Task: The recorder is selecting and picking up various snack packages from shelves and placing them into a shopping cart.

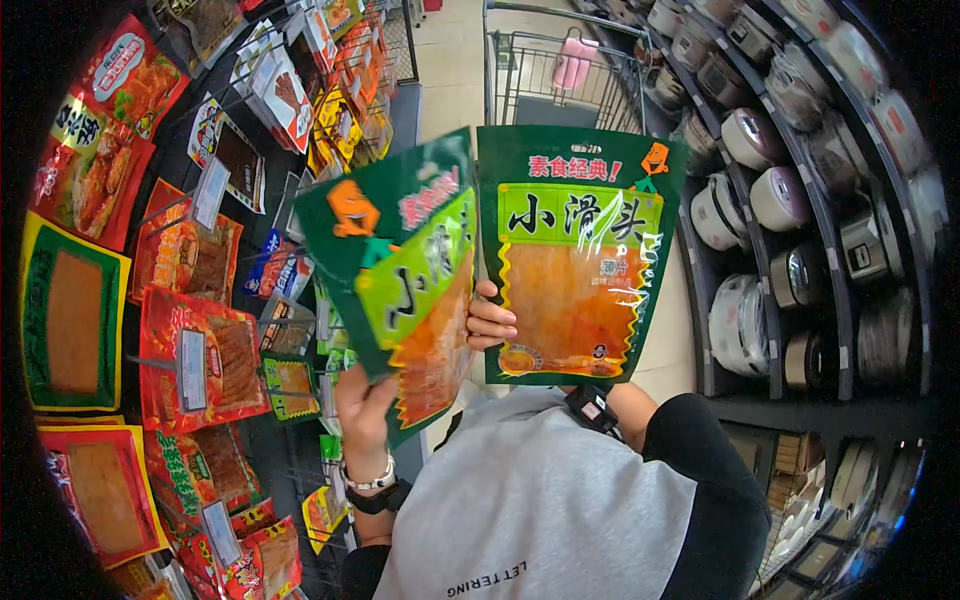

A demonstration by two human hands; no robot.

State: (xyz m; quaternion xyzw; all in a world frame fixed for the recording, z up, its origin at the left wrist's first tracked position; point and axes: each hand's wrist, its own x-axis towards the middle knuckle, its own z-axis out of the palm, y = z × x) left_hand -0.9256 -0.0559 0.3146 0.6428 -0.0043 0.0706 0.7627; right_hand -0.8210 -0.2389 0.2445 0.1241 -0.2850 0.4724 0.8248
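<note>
Two large flat green snack packets with orange contents are held up before my chest. My left hand [367,412] pinches the lower left edge of the left packet [412,300], which tilts and faces partly right. The right packet [574,300] stands nearly upright and faces the camera. Fingers of my right hand [491,319] wrap round its left edge; the rest of that hand is hidden behind it. The inner edges of the two packets lie close together.
On the left, snack packets [202,360] hang from rack hooks with price tags. Ahead stands a wire shopping cart [525,75] with a pink item [575,64] on it. Shelves on the right hold rice cookers [778,199]. Pale floor tiles [450,45] show between the rack and cart.
</note>
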